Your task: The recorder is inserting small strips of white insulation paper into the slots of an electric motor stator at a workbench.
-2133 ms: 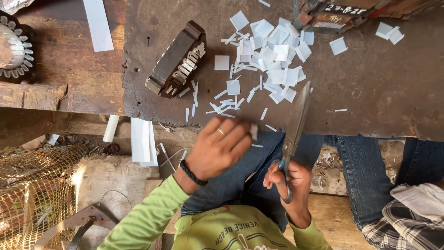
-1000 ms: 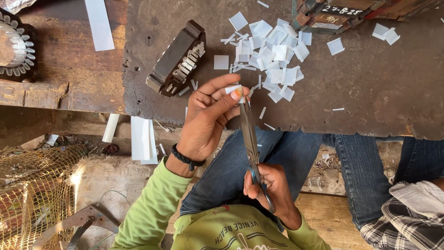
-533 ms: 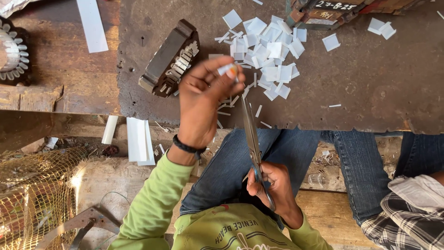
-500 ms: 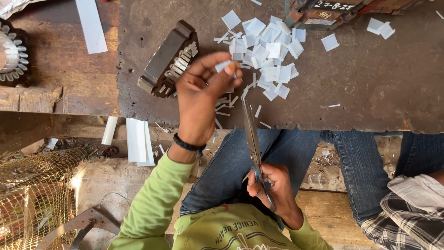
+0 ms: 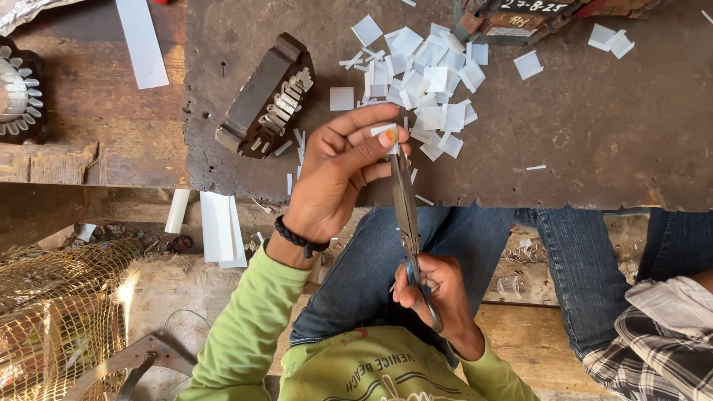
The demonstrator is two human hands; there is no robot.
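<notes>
My left hand (image 5: 336,169) pinches a small white paper piece (image 5: 385,135) between thumb and fingers, right at the tip of the scissors (image 5: 406,208). My right hand (image 5: 440,295) grips the scissor handles over my lap, blades pointing up toward the table's edge. The blades look nearly closed against the paper piece. A heap of cut white paper squares (image 5: 431,82) lies on the dark metal table (image 5: 594,134) just beyond my fingers. A dark motor stator (image 5: 267,96) rests on the table to the left of my left hand.
White paper strips (image 5: 219,226) lie below the table's edge at left, a long one (image 5: 141,41) on the wooden bench. A second stator (image 5: 18,89) sits far left. Wire mesh (image 5: 52,312) fills the lower left. Another person's jeans and plaid cloth (image 5: 661,327) are at right.
My left hand rose from the table's edge carrying a paper piece to the scissor tip. The scissors swung from leaning right to nearly upright; my right hand stayed over my lap.
</notes>
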